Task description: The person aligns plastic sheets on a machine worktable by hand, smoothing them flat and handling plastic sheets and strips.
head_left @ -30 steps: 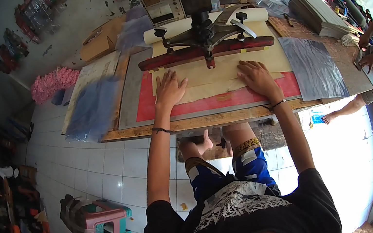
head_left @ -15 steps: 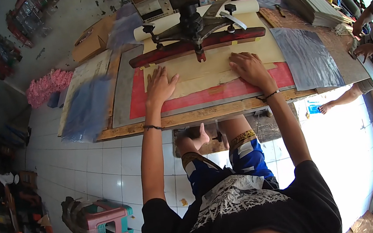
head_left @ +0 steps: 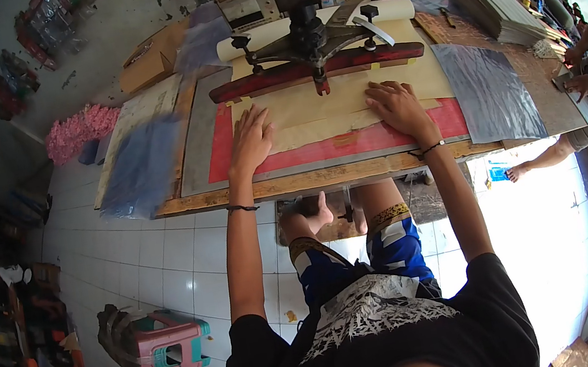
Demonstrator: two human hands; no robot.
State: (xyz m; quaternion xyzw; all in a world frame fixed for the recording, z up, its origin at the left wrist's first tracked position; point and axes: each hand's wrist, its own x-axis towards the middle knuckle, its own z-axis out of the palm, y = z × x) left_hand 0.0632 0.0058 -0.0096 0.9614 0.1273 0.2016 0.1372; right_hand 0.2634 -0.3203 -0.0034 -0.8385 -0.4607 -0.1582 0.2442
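Observation:
My left hand (head_left: 252,141) lies flat on the left part of a tan sheet (head_left: 314,116), fingers stretched forward. Farther right, my right hand (head_left: 403,112) rests the same way, its fingers spread on that sheet. Beneath the tan sheet a red sheet (head_left: 290,159) shows along the front and at the sides. Just beyond my fingertips, a long dark-red bar (head_left: 381,54) hangs across from a black metal bracket (head_left: 311,42) of a machine. Neither hand grasps anything.
Clear plastic sheets (head_left: 493,92) lie on the table's right side, and a bluish plastic sheet (head_left: 143,166) droops over its left. A stack of flat boards (head_left: 493,2) stands at back right. Another person's hand (head_left: 582,85) is at the far right. A pink stool (head_left: 161,344) stands on the floor.
The view has shifted slightly. My left thumb now lies closer to its fingers. Both hands stay on the tan sheet, and the bar looks unmoved.

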